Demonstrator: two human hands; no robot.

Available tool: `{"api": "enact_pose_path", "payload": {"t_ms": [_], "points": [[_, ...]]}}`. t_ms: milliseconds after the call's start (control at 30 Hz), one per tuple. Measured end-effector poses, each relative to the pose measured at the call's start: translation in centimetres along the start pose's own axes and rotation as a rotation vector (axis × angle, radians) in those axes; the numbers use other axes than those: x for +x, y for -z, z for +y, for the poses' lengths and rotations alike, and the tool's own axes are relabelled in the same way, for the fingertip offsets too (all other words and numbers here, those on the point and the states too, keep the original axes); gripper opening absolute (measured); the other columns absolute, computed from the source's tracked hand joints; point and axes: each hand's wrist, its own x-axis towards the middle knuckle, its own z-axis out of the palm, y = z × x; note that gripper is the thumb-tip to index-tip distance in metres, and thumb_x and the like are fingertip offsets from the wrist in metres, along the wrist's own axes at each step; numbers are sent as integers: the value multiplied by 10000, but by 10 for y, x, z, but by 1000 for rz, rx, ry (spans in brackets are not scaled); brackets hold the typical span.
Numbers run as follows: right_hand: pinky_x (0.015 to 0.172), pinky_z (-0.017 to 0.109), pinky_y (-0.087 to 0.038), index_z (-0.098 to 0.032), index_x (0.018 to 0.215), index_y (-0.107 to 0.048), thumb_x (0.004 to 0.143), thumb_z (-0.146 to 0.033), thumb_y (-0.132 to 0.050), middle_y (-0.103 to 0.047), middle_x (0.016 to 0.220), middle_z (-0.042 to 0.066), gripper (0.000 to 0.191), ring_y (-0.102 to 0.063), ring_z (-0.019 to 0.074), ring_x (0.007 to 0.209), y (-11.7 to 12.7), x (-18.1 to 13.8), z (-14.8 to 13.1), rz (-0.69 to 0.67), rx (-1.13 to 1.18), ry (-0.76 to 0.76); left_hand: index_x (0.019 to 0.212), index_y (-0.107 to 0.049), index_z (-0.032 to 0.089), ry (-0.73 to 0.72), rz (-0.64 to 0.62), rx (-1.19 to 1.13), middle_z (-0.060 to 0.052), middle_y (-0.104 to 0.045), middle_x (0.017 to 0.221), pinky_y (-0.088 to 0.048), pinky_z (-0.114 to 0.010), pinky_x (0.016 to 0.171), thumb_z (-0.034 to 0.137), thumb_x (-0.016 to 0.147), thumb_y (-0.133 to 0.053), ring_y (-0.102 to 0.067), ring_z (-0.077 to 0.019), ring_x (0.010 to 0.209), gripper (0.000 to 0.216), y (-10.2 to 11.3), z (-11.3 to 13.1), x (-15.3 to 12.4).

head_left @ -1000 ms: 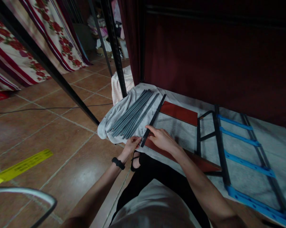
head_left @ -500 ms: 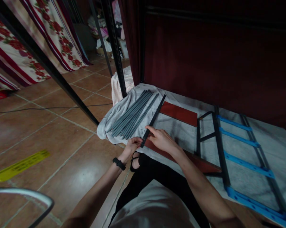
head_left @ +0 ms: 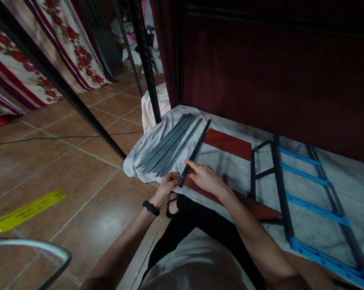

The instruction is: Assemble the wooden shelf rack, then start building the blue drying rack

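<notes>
A long black bar (head_left: pixel 195 152) lies at a slant across the grey cloth, along the ends of two reddish-brown panels (head_left: pixel 228 143). My right hand (head_left: pixel 204 176) holds the bar near its close end, the index finger stretched over its top. At that same end, on the left side, my left hand (head_left: pixel 169 183) is closed in a pinch. A small shiny bit shows by its fingertips, too small to name. Loose small hardware (head_left: pixel 183 166) sits on the cloth beside the bar. The panels join a black frame with blue slats (head_left: pixel 316 208) on the right.
Several grey rods (head_left: pixel 168 146) lie in a bundle left of the bar, on the cloth (head_left: pixel 132 162). A black post (head_left: pixel 88 114) slants down to the left corner. Dark red curtain (head_left: pixel 260 76) hangs behind. A yellow tag (head_left: pixel 29 209) is at the lower left, above the tiled floor.
My left fingertips have drawn slightly left from the bar's end, and a shiny bit now shows there. My right hand stays on the bar.
</notes>
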Motion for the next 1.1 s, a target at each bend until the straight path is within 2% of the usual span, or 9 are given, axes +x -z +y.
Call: {"api": "enact_pose_path", "payload": {"t_ms": [133,233,333,500,700,833,933,1100], "points": [[959,313,-496,-235,1557,-456,974,-230,-466,-765,1223,91,583,-715,239,1138,-1,0,1,5,-6,6,610,-618,164,-16,-12,48,26,-532,503,-328,-218,492,304,674,-782,-442,-93,477,225,-1,-4,2],[950,308,-496,-238,1565,-443,971,-229,-472,-771,1201,86,594,-718,234,1127,-1,0,1,5,-9,6,633,-612,168,-55,-5,50,25,-568,562,-342,-212,524,239,648,-767,-462,-91,522,171,-2,-6,2],[934,307,-500,-245,1565,-441,972,-231,-473,-776,1185,84,594,-723,234,1113,0,0,1,-1,-14,2,675,-628,169,-68,0,58,10,-600,609,-358,-219,541,266,667,-761,-495,-105,558,165,-1,-8,3],[917,306,-503,-234,1554,-453,973,-231,-462,-768,1209,95,582,-722,243,1125,0,-1,0,7,-8,16,587,-580,181,-70,10,99,32,-494,510,-289,-228,497,313,697,-749,-405,-98,495,241,0,-13,7],[924,299,-494,-257,1559,-444,967,-224,-481,-769,1205,78,594,-719,234,1122,2,-1,-1,-7,-3,-2,675,-629,177,-94,-34,106,11,-602,628,-389,-228,569,245,661,-751,-508,-116,579,140,1,-11,8],[913,298,-497,-251,1558,-447,967,-224,-476,-776,1185,78,593,-721,237,1118,1,-1,-1,-7,-2,11,627,-625,175,-73,-32,139,10,-555,542,-325,-236,506,316,716,-734,-453,-112,501,199,4,-12,9],[918,303,-498,-250,1555,-451,958,-217,-479,-772,1200,81,599,-718,242,1128,1,-1,0,-7,-3,12,577,-611,178,-78,-29,153,19,-522,509,-303,-234,497,260,685,-735,-428,-108,494,184,3,-12,11],[935,304,-495,-263,1560,-447,962,-223,-484,-763,1232,73,600,-713,238,1139,0,0,0,-7,-2,-7,668,-626,184,-112,-34,118,17,-612,627,-400,-223,585,180,625,-740,-527,-123,605,121,1,-9,9]]}}
